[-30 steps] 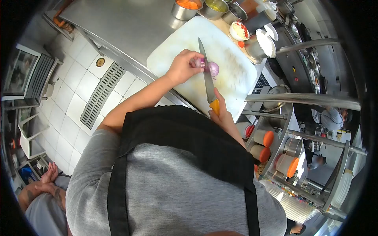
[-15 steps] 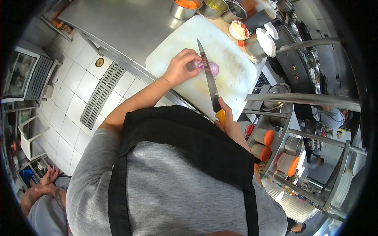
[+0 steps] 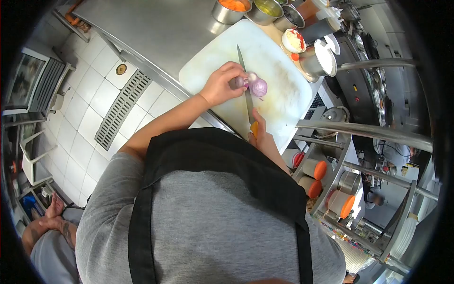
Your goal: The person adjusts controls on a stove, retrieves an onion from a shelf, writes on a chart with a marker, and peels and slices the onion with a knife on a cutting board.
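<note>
A white cutting board (image 3: pixel 203 64) lies on the steel counter, with a purple onion on it. My left hand (image 3: pixel 223 84) is closed around the uncut part of the onion (image 3: pixel 240 82), its fingertips close to the knife. Cut onion slices (image 3: pixel 259 88) rest on the board just right of the blade. My right hand (image 3: pixel 263 134) grips the yellow handle of a long kitchen knife (image 3: pixel 249 105). The blade stands against the onion's cut side and points away from me; part of it is hidden behind my left fingers.
Steel pots (image 3: pixel 229 14) of chopped food line the board's far side. Near its far right corner stand a small white bowl (image 3: pixel 293 40) and a steel container (image 3: pixel 318 60). Orange-lidded tubs (image 3: pixel 341 203) fill a shelf at right. Another person's hands (image 3: pixel 54 213) show at lower left.
The knife and my right hand have shifted left, toward my left hand. More cut onion now lies to the right of the blade. The view has moved slightly.
</note>
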Tool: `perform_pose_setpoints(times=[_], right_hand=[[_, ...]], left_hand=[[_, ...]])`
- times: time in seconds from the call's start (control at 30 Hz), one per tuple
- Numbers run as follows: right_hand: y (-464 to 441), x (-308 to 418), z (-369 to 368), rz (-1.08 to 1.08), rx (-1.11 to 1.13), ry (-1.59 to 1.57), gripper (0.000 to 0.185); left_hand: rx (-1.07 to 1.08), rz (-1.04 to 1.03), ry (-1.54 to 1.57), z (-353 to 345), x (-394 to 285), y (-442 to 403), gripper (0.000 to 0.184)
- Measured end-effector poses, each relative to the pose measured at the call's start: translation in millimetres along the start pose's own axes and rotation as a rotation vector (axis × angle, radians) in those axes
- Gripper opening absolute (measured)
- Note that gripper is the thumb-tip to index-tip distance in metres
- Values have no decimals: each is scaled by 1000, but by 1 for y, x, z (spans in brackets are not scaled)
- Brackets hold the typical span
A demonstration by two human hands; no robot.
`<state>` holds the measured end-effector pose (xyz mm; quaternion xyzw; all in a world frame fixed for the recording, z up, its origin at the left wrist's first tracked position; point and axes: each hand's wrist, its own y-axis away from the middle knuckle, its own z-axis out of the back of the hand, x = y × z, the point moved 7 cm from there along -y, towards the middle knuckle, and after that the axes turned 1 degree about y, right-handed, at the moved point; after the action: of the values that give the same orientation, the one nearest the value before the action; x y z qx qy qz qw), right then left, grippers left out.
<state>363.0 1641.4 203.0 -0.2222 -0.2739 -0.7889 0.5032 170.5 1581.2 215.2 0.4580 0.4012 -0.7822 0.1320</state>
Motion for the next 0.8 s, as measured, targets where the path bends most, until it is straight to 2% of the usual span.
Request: perform_pose_setpoints(times=[0.07, 0.17, 0.27, 0.33, 0.6, 0.8], right_hand=[[-1, -1, 1, 6, 0, 30, 69], [2, 30, 34, -274, 170, -57, 67], [18, 41, 49, -242, 94, -35, 65], [29, 43, 53, -70, 38, 1, 66], [60, 41, 48, -53, 108, 20, 70], [32, 28, 36, -8, 84, 37, 73]], left_hand=[[-16, -46, -22, 2, -3, 0, 32], [-58, -72, -6, 4, -6, 0, 30], [-52, -50, 10, 5, -6, -1, 26], [-51, -46, 9, 4, -2, 0, 26], [-61, -13, 35, 5, 0, 0, 26], [-56, 29, 56, 4, 5, 1, 27]])
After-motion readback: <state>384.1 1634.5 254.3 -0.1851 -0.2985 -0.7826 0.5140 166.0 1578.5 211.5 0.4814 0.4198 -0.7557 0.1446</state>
